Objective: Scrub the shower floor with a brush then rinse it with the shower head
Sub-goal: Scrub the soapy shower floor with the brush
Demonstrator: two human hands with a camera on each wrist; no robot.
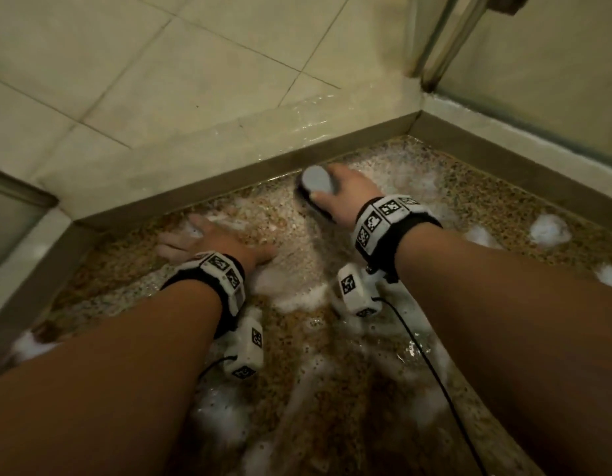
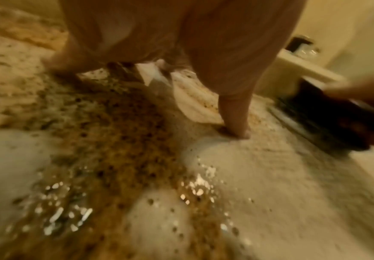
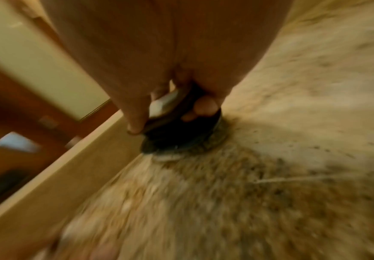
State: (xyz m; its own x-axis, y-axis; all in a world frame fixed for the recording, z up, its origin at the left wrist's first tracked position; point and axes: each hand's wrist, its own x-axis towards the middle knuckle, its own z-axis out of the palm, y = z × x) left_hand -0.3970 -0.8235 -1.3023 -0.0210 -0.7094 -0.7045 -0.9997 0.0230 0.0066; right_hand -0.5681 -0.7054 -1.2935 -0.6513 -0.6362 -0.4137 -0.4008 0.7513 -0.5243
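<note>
- My right hand (image 1: pixel 346 194) grips the brush (image 1: pixel 316 187), thumb on the near side and fingers curled over the far side of its grey top.
- In the right wrist view, my fingertips (image 3: pixel 200 107) wrap down onto the brush's black body (image 3: pixel 177 130), and the bristles press against the shower floor (image 3: pixel 270 193).
- The brush sits at the far side of the floor, just beside the raised curb (image 1: pixel 229 173) that borders the shower.
- My left hand (image 1: pixel 218 242) lies flat on the shower floor (image 1: pixel 332 355) to the left of the brush, fingers spread and straight, holding nothing.
- From the left wrist view, one fingertip (image 2: pixel 237 130) touches the wet stone; the picture is blurred, so the dark shape at the right edge is probably the brush (image 2: pixel 328 119).
- The floor is speckled brown pebble, wet and streaked with white foam (image 1: pixel 297 293).
- More foam clumps (image 1: pixel 548 230) sit on the right, well apart from the brush.
- A glass door frame (image 1: pixel 445 46) stands at the far right corner, past the curb.
</note>
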